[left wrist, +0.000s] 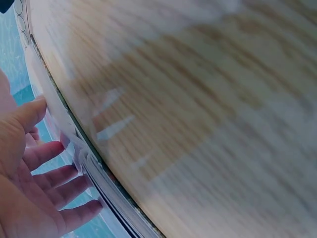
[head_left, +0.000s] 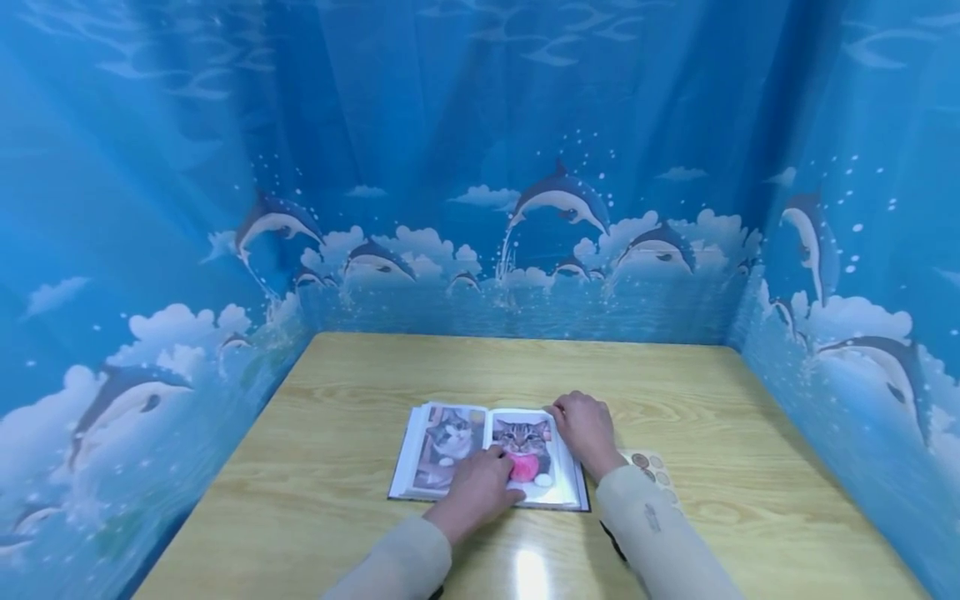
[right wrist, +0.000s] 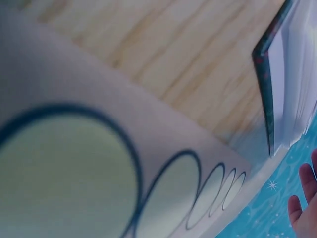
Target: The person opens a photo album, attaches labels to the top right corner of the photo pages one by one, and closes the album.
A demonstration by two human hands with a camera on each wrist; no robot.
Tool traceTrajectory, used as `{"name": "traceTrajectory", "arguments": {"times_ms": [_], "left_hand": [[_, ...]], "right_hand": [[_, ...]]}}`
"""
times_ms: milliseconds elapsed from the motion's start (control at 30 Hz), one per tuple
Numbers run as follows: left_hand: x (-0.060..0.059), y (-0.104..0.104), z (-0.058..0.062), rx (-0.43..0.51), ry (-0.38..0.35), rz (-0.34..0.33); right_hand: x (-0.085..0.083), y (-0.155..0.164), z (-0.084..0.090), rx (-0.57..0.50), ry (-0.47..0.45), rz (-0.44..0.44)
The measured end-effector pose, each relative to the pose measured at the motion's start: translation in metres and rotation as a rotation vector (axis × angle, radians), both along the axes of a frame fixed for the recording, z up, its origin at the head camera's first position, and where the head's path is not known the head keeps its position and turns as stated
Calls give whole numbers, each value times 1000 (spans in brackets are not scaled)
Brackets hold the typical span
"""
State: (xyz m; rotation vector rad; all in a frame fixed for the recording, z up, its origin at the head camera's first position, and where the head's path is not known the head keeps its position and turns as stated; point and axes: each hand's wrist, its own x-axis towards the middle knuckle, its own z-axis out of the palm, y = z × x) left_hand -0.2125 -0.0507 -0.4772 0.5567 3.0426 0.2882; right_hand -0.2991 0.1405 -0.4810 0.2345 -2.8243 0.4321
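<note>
A small photo album (head_left: pixel 566 492) lies open on the wooden table. Its left page carries a photo of a grey and white cat (head_left: pixel 450 433), its right page one of a tabby cat (head_left: pixel 517 433) with a pink round shape below the face. My left hand (head_left: pixel 482 487) rests across the lower middle of the spread, hiding part of both pages. In the left wrist view its fingers (left wrist: pixel 64 173) spread out at the page edges. My right hand (head_left: pixel 585 425) is at the right page's top right corner, fingertips right at the page; I cannot tell whether they pinch it.
A pale sheet with rows of round shapes (head_left: pixel 652 462) lies right of the album, partly under the right forearm. Wooden table (head_left: pixel 360 367) surrounds the album. Blue curtains (head_left: pixel 450 167) printed with dolphins stand along the table's back and sides.
</note>
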Motion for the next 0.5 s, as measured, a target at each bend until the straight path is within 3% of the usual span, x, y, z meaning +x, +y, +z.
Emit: {"name": "traceTrajectory", "arguments": {"times_ms": [233, 500], "left_hand": [[0, 0, 1, -7, 21, -19], [1, 0, 4, -18, -15, -8]], "right_hand": [[-4, -7, -3, 17, -30, -1], [-5, -11, -5, 67, 1, 24]]}}
